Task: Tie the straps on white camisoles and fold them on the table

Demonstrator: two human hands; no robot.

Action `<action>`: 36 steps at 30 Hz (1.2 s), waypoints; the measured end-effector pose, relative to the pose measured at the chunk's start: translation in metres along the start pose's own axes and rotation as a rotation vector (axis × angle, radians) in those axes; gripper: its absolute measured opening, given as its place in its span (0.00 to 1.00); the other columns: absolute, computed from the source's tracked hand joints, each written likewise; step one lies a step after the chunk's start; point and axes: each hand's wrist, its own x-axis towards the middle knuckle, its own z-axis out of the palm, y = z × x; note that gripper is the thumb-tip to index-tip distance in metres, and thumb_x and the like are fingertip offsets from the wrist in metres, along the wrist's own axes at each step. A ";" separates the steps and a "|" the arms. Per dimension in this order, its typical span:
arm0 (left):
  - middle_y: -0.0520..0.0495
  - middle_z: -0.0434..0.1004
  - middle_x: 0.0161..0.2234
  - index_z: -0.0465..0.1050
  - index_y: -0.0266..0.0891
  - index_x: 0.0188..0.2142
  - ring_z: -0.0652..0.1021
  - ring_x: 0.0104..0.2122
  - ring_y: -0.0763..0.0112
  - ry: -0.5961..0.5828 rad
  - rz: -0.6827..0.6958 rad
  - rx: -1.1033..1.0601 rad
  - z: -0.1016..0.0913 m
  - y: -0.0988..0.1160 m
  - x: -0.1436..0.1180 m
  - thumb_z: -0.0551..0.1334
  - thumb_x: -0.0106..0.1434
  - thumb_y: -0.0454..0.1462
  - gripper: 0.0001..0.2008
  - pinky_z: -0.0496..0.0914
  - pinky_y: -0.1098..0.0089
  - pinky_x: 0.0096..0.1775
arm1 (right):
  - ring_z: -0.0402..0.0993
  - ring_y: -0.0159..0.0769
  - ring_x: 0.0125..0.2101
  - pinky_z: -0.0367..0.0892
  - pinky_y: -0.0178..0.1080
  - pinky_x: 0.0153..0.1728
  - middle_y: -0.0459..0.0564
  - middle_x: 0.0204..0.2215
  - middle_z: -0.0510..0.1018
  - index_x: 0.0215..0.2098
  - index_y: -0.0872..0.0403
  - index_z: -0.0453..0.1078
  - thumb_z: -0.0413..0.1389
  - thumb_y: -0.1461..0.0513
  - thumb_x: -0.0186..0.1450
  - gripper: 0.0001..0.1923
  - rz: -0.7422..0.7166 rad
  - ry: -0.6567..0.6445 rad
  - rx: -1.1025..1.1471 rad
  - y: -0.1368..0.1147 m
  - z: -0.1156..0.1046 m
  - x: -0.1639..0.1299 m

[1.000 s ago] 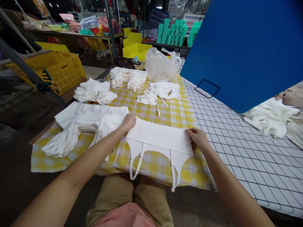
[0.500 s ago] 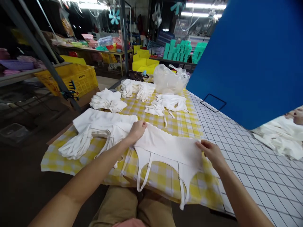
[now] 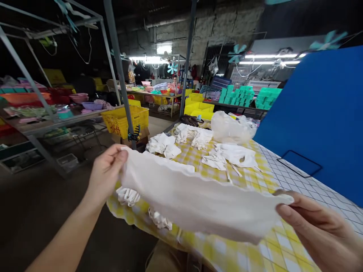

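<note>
A white camisole-style top (image 3: 195,200) is stretched between my two hands above the table, its wavy edge upward. My left hand (image 3: 106,170) pinches one upper corner between thumb and fingers. At the opposite corner my right hand (image 3: 314,219) grips the fabric the same way. The straps seen earlier are hidden or out of sight now. Beneath and behind the held top, a stack of white garments (image 3: 181,167) lies partly covered, with bunched straps (image 3: 128,196) showing below it at the left.
On the yellow checked cloth (image 3: 224,241) lie more white garment piles (image 3: 163,144), a loose white top (image 3: 235,155) and a clear plastic bag (image 3: 232,128). A blue panel (image 3: 320,124) rises at right. A metal post (image 3: 124,94) and yellow crate (image 3: 138,117) stand left.
Both hands have lifted the white top off the cloth and closer to me, holding it stretched. My left hand moved left, my right hand right. The view has tilted up and turned left.
</note>
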 end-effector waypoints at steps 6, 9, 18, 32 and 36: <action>0.54 0.68 0.25 0.69 0.41 0.34 0.66 0.22 0.75 0.160 0.021 0.042 -0.050 -0.030 0.031 0.58 0.57 0.45 0.11 0.58 0.77 0.23 | 0.68 0.36 0.25 0.67 0.36 0.24 0.46 0.22 0.72 0.24 0.51 0.68 0.59 0.50 0.52 0.14 0.060 -0.258 0.107 -0.020 0.086 0.025; 0.52 0.70 0.27 0.69 0.39 0.33 0.68 0.25 0.73 0.126 0.016 0.217 -0.045 -0.070 0.055 0.56 0.57 0.44 0.11 0.60 0.76 0.26 | 0.67 0.34 0.25 0.64 0.35 0.26 0.45 0.21 0.71 0.23 0.53 0.67 0.58 0.49 0.52 0.16 0.094 -0.260 0.133 -0.003 0.120 0.051; 0.45 0.75 0.30 0.71 0.39 0.33 0.74 0.32 0.67 -0.134 -0.239 0.812 0.036 -0.170 0.118 0.51 0.61 0.36 0.10 0.61 0.73 0.31 | 0.58 0.30 0.18 0.54 0.34 0.21 0.42 0.13 0.61 0.15 0.53 0.58 0.53 0.47 0.49 0.20 0.200 -0.123 -0.144 0.115 0.188 0.115; 0.38 0.75 0.36 0.68 0.38 0.41 0.76 0.36 0.57 -0.315 -0.188 1.193 0.060 -0.196 0.136 0.46 0.65 0.39 0.15 0.65 0.66 0.32 | 0.65 0.35 0.22 0.55 0.35 0.24 0.46 0.18 0.70 0.20 0.52 0.60 0.47 0.57 0.57 0.11 0.176 -0.059 -0.582 0.132 0.205 0.131; 0.37 0.71 0.43 0.65 0.35 0.46 0.73 0.43 0.57 -0.240 0.006 1.303 0.063 -0.186 0.121 0.50 0.64 0.38 0.14 0.66 0.63 0.40 | 0.69 0.42 0.35 0.61 0.40 0.34 0.55 0.34 0.74 0.36 0.56 0.68 0.46 0.61 0.59 0.12 0.034 0.051 -0.699 0.127 0.208 0.123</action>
